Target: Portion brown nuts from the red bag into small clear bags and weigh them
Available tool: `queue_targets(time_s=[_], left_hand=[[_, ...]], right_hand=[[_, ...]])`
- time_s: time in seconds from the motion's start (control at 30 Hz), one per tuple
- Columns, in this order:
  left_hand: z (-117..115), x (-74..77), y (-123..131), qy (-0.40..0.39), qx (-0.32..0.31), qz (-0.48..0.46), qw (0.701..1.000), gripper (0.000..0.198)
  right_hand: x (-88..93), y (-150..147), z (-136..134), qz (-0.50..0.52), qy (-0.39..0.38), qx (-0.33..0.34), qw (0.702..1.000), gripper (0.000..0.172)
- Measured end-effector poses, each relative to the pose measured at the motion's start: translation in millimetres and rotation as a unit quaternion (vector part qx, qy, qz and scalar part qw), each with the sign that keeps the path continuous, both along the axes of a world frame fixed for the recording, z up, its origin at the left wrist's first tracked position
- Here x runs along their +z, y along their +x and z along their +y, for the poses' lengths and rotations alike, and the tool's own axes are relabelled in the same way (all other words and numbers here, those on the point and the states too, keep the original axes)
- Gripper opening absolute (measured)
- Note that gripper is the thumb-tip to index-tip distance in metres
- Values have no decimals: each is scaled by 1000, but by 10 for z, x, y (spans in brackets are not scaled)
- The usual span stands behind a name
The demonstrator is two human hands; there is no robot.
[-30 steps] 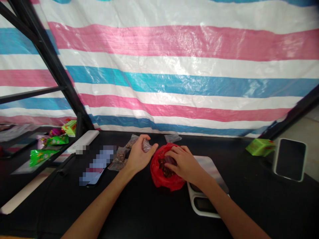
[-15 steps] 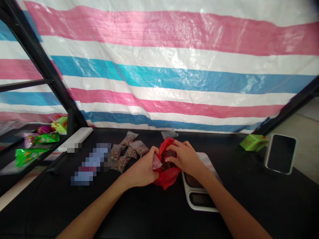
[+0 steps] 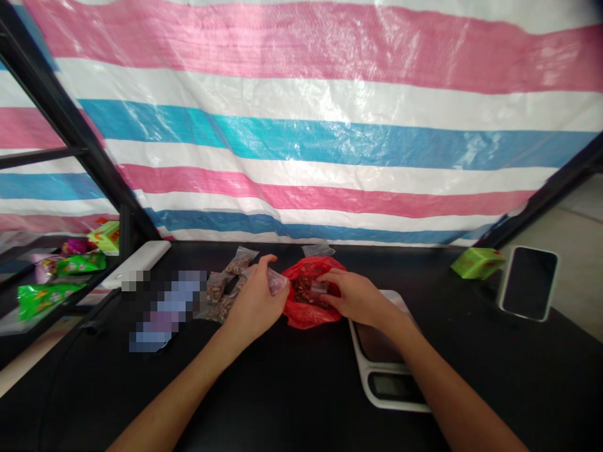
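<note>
A red plastic bag [image 3: 306, 314] of dark brown pieces lies open on the black table. My left hand [image 3: 254, 301] is closed on a small clear plastic bag [image 3: 276, 280] just left of the red bag. My right hand [image 3: 355, 296] reaches into the red bag's mouth, its fingers pinched on a small clear thing [image 3: 319, 289] among the brown pieces. Several small filled clear bags [image 3: 221, 289] lie to the left of my left hand.
A white kitchen scale [image 3: 386, 370] sits under my right forearm. An empty clear bag [image 3: 316, 249] lies behind the red bag. A green box [image 3: 477, 262] and a phone [image 3: 528, 282] stand at right. A striped tarp [image 3: 330, 125] hangs behind; green packets [image 3: 42, 295] lie at left.
My left hand drew back to the left from the red bag's edge with the small clear bag. The red bag's mouth now lies wider open, and my right hand sits deeper in it.
</note>
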State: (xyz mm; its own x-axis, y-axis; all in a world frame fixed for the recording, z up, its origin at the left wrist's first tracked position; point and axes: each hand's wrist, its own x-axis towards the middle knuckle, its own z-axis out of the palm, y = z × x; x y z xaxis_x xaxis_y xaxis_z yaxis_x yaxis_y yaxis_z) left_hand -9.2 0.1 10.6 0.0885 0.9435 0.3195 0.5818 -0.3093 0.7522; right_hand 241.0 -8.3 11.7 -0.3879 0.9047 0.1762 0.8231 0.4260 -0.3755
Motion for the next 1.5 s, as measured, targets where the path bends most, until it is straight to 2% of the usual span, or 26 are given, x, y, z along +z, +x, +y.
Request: queue_targets(time_s=[0.13,0.23,0.33,0.43,0.6,0.7,0.8,0.87,0.93,1.1,1.3,1.4,1.5], left_hand=[[-158,-12,86,-42,-68,30,996,61],[-293,-70,205,-29,-92,29,995,69],[-331,-142,275,-34,-102,19,994,76],[-251,-172,258,-31,-102,-16,994,82],[-75,-166,185,-33,-74,-133,988,77],[-36,-181,188,-85,-57,-193,976,71],[-31,-191,216,-180,-38,-243,952,66],[-32,-179,233,-220,-28,-277,935,60],[-35,-154,243,-225,-25,-300,927,54],[-49,-80,241,-226,-37,-332,915,48],[-51,-77,234,-238,-12,-280,930,50],[-54,-77,235,-251,-24,-276,927,53],[-66,-68,239,-286,-54,-290,912,56]], right_hand=[[-20,-2,7,-52,29,-16,998,33],[-7,-3,-2,-81,54,-7,995,37],[0,12,4,-87,61,6,994,39],[5,55,31,-89,60,13,994,38],[79,89,35,-75,72,31,994,35],[145,35,-14,-38,58,68,995,25],[168,-39,-65,-10,42,88,995,14],[150,-74,-84,-8,26,78,997,13],[120,-93,-92,-10,11,64,998,18],[88,-68,-73,-13,2,54,998,29],[99,12,-24,-55,6,12,998,39],[80,-16,-30,-71,5,17,997,38],[55,-82,-48,-82,1,11,997,35]])
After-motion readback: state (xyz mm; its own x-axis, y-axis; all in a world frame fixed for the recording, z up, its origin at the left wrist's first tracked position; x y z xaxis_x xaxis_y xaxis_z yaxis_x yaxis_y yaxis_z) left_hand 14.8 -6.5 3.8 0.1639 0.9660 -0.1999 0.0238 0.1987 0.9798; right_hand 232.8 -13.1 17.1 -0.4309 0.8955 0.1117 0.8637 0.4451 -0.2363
